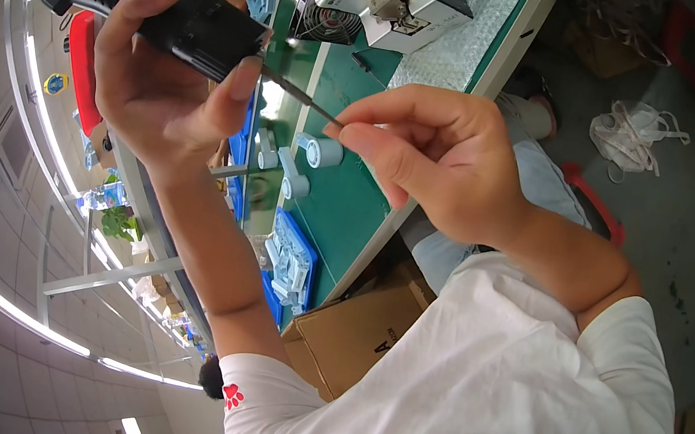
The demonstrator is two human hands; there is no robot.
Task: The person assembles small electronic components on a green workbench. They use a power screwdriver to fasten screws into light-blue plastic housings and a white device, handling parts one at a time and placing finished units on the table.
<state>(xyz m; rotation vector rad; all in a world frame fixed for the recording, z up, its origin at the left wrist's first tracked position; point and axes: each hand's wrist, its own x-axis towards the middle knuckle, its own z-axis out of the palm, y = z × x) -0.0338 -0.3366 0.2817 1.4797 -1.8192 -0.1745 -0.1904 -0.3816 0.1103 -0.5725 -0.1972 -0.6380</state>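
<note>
My left hand (166, 95) is wrapped round a black electric screwdriver (200, 27), its ribbed end pointing to the upper left. A thin metal bit (295, 91) sticks out of its front toward the right. My right hand (441, 154) pinches the far end of that bit between thumb and forefinger. Whether a small screw sits at the tip is hidden by the fingers. Both hands are raised above a green work mat (349, 208). Light blue plastic parts with round cups (321, 152) lie on the mat below the bit.
A blue tray (307, 279) of pale blue parts sits on the bench. At the far end stand a white boxy device (402, 1), a round fan grille (329, 25) and bubble wrap (447, 59). A cardboard box (360, 334) is beside the bench; a white bag (628, 135) lies on the floor.
</note>
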